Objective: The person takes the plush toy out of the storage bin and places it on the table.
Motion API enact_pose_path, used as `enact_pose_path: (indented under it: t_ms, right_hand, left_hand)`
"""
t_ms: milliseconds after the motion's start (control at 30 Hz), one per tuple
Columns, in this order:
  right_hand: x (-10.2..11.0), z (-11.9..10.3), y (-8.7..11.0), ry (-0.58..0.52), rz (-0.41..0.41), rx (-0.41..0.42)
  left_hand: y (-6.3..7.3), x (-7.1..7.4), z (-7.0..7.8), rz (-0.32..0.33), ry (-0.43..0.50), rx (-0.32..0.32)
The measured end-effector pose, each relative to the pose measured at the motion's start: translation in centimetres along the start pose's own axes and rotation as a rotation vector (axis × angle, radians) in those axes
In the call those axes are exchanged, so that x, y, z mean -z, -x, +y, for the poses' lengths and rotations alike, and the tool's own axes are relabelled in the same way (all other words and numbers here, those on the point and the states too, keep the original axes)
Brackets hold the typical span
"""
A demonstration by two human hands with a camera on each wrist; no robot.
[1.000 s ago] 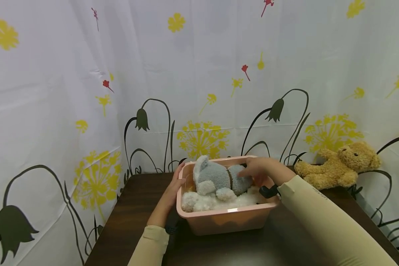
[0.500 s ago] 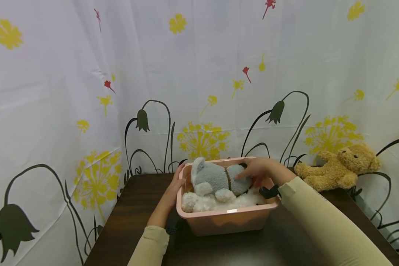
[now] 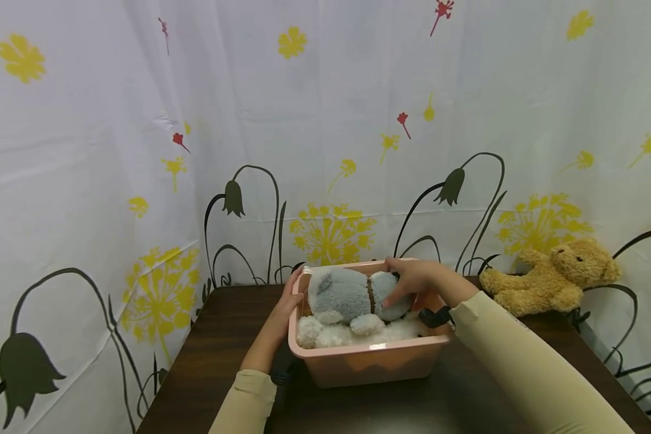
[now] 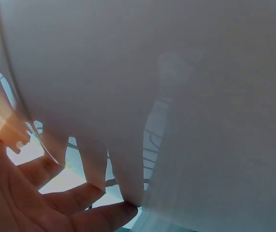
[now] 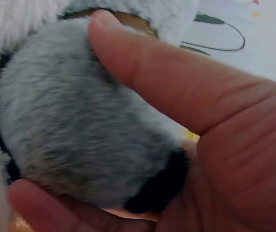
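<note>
A pink plastic bin (image 3: 371, 364) stands on the dark table. In it, a grey plush toy (image 3: 344, 295) with white limbs and a brown band round it lies on white fluffy plush (image 3: 336, 336). My right hand (image 3: 420, 280) grips the toy's rounded right end; in the right wrist view the thumb (image 5: 152, 67) presses its grey fur (image 5: 75, 111), with fingers curled below. At the bin's left side my left hand (image 3: 282, 310) holds the rim, thumb over it. Its fingers (image 4: 79, 198) lie along a smooth surface in the left wrist view.
A brown teddy bear (image 3: 553, 280) lies at the table's back right corner. The dark table (image 3: 222, 343) extends around the bin. Behind it hangs a white curtain (image 3: 325, 120) printed with flowers.
The grey toy's left end has dropped lower into the bin and shifted slightly left. My right hand has moved a little left with it. The left hand stays at the rim.
</note>
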State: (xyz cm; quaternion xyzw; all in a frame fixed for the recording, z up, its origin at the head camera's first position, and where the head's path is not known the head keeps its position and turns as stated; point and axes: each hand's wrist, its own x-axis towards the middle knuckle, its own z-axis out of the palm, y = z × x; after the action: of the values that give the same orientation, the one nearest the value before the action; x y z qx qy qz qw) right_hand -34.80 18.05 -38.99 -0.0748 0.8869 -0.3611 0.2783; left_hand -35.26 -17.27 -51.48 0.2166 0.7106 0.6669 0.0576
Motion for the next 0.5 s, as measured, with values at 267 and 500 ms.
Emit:
enact_pose_path:
  t_ms: [267, 500]
  right_hand:
    - [-0.6, 0.5, 0.0, 0.037, 0.118, 0.023]
    - [-0.6, 0.3, 1.5, 0.097, 0.269, 0.144]
  left_hand:
    - [0.2, -0.2, 0.3, 0.008, -0.023, 0.040]
    - [0.2, 0.0, 0.2, 0.012, -0.055, 0.023]
